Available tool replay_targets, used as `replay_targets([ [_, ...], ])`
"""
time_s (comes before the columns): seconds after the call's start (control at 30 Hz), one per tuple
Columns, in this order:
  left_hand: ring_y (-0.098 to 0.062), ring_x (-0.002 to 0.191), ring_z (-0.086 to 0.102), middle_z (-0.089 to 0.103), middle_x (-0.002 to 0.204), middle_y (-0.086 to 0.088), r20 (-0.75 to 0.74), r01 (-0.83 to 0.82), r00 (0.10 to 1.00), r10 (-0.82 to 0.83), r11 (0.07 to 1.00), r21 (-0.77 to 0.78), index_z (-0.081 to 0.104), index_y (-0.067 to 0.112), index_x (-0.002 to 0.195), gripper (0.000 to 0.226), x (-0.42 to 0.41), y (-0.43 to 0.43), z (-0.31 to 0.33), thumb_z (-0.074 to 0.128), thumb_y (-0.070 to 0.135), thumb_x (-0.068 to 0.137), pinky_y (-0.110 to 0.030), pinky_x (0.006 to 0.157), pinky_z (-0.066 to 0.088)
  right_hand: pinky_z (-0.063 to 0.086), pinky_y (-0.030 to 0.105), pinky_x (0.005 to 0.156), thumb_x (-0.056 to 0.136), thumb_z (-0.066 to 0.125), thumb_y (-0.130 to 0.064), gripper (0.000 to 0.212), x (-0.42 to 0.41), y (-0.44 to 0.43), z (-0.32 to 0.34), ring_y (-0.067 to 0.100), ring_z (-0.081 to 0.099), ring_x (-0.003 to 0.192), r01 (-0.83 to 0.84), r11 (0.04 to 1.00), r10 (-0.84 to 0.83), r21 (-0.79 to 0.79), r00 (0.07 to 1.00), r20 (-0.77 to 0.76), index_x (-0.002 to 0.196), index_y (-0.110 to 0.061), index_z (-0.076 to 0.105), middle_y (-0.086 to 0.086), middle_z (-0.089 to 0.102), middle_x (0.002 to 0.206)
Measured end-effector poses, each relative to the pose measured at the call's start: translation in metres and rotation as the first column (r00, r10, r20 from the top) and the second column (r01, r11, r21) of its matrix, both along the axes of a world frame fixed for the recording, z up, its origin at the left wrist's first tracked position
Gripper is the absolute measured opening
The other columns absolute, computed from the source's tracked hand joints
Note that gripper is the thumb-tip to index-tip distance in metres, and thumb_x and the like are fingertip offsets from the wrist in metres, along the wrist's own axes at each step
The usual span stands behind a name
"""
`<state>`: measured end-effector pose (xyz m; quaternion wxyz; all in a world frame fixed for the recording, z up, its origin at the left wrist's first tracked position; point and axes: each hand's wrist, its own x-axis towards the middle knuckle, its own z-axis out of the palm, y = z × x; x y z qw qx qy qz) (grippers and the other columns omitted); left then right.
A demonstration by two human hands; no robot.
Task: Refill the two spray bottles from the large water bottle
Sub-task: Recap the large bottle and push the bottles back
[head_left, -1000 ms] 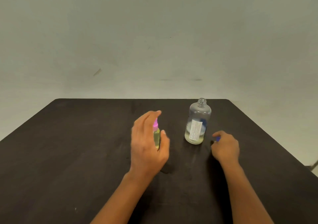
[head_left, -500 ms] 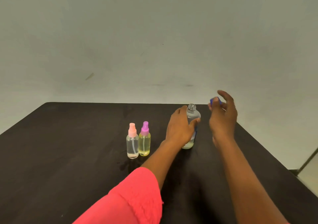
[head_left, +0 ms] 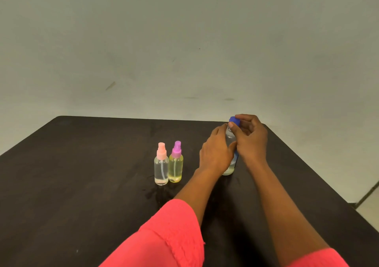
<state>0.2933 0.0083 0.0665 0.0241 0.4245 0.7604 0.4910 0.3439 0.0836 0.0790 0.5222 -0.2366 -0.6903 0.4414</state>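
Standing touching on the table (head_left: 82,184), the pink-topped spray bottle (head_left: 161,167) holds clear liquid and the purple-topped spray bottle (head_left: 176,166) yellowish. The left hand (head_left: 215,154) wraps the upright large bottle (head_left: 230,138), low on liquid; the right hand (head_left: 251,141) pinches the blue cap (head_left: 234,120) at its mouth.

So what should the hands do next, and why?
Probably twist the blue cap onto the large bottle: the right hand pinches it at the neck, the left hand grips the body, and the pink spray bottle and purple spray bottle stand capped.
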Motion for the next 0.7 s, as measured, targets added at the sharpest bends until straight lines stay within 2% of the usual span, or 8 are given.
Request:
replay_targets([
  [0.17,-0.024,0.122,0.050,0.044,0.141,0.000,-0.005,-0.007,1.000,0.007,1.000,-0.001,0.035,0.020,0.142,0.052,0.000,0.000,-0.001,0.053,0.027,0.093,-0.037,0.096,0.042,0.045,0.003,0.074,0.081,0.072,-0.010,0.025,-0.002,0.000,-0.001,0.001,0.061,0.090,0.009,0.999,-0.009,0.054,1.000,0.009,0.097,-0.024,0.058,-0.012,0.064,0.094],
  [0.37,-0.024,0.116,0.054,0.049,0.135,0.000,0.022,-0.013,1.000,0.013,1.000,0.010,0.038,0.020,0.139,0.048,-0.001,0.000,0.000,0.052,0.020,0.093,-0.037,0.092,0.044,0.041,0.004,0.066,0.081,0.074,-0.014,0.030,-0.015,-0.002,-0.001,0.006,0.057,0.082,0.091,0.996,-0.091,0.017,0.996,0.012,0.096,-0.024,0.050,0.001,0.061,0.096],
  [0.5,-0.023,0.114,0.055,0.050,0.133,0.000,0.035,-0.010,0.999,0.009,1.000,0.012,0.039,0.021,0.136,0.045,-0.001,0.001,-0.001,0.052,0.022,0.093,-0.037,0.091,0.045,0.044,0.014,0.070,0.079,0.076,-0.024,0.038,-0.018,-0.001,-0.005,0.007,0.055,0.084,0.103,0.994,-0.103,-0.038,0.995,-0.004,0.105,-0.027,0.048,0.003,0.058,0.098],
  [0.57,-0.024,0.110,0.057,0.052,0.130,0.000,0.028,-0.010,1.000,0.010,1.000,0.019,0.041,0.020,0.133,0.040,-0.001,0.002,-0.002,0.050,0.023,0.094,-0.040,0.090,0.048,0.046,0.013,0.074,0.081,0.073,-0.024,0.042,-0.018,-0.003,-0.009,0.006,0.055,0.085,0.059,0.997,-0.061,-0.054,0.997,-0.040,0.115,-0.027,0.049,0.001,0.055,0.098],
  [0.63,-0.024,0.112,0.056,0.050,0.134,-0.001,0.016,-0.012,1.000,0.012,1.000,0.016,0.040,0.019,0.135,0.040,0.000,0.002,-0.002,0.047,0.021,0.096,-0.042,0.092,0.048,0.045,0.013,0.081,0.088,0.066,-0.022,0.042,-0.018,-0.004,-0.014,0.008,0.055,0.096,0.008,0.997,-0.015,-0.078,0.997,-0.082,0.126,-0.025,0.050,0.001,0.052,0.108],
  [0.7,-0.025,0.118,0.053,0.046,0.140,-0.002,-0.002,-0.011,1.000,0.011,1.000,0.007,0.037,0.017,0.140,0.045,0.001,0.003,-0.004,0.047,0.019,0.096,-0.042,0.097,0.045,0.047,0.014,0.086,0.093,0.058,-0.018,0.034,-0.017,-0.004,-0.017,0.010,0.056,0.107,-0.047,0.991,0.031,-0.128,0.991,-0.132,0.127,-0.020,0.054,0.000,0.051,0.119],
])
